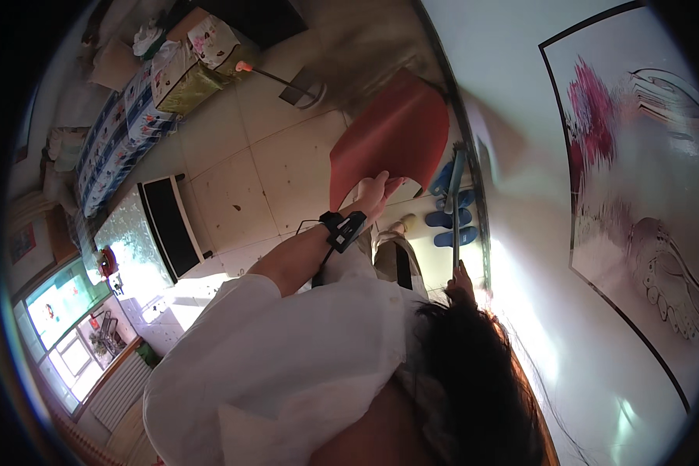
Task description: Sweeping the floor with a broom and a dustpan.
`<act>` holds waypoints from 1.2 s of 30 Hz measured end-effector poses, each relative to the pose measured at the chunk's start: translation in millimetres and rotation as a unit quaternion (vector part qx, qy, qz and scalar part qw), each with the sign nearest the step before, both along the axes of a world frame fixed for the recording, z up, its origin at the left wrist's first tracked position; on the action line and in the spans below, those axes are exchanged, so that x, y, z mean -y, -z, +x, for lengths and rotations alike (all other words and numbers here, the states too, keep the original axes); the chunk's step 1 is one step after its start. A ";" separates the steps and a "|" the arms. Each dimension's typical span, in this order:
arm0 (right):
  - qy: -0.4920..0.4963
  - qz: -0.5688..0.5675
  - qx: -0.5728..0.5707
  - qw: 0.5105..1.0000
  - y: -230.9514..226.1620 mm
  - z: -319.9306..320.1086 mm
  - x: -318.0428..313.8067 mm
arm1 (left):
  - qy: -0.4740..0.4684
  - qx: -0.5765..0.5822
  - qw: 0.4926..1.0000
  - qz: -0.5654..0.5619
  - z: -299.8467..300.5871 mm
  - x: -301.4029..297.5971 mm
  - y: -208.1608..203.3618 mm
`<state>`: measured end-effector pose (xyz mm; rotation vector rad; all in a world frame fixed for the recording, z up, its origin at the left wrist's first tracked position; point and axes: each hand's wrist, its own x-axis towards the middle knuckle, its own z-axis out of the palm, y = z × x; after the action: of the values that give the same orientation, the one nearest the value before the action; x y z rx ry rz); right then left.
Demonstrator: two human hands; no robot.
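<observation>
My left hand [375,194] grips the near edge of a red mat [396,128], which hangs bent out over the tiled floor. A black strapped device [344,230] sits on my left wrist. Close to the wall, my right hand [460,287] is wrapped round the near end of a long thin pole [456,233]. The pole reaches away along the wall, and its far end is too unclear to tell what tool it is. Blue slippers [450,219] lie on the floor beside the pole, partly hidden by it.
On the right wall hangs a large framed picture [637,171]. A long-handled dustpan [299,89] with an orange handle tip stands ahead. To the left are a white-topped table [136,233] with a black side and a seat with a blue checked cover [120,144].
</observation>
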<state>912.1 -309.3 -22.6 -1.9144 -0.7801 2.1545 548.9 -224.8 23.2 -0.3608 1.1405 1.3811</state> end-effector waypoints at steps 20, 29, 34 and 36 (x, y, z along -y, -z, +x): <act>0.181 -0.103 -0.003 0.978 -36.0 57.3 52.8 | 0.350 0.158 0.918 0.094 147.5 -68.8 -25.9; 0.121 -0.088 -0.009 0.989 -41.3 50.8 41.1 | 0.157 -0.026 0.984 -0.085 -68.9 104.3 45.4; 0.138 -0.080 -0.003 0.987 -48.9 20.9 50.7 | 0.048 -0.107 0.974 -0.195 -167.4 214.7 55.6; 0.151 -0.084 -0.013 0.985 -49.9 -0.6 54.8 | 0.038 -0.085 0.970 -0.223 -195.3 244.6 61.1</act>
<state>911.5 -364.1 27.3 -1.9306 -0.2851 2.1060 353.6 -469.4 -37.9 -0.5189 1.5958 1.0955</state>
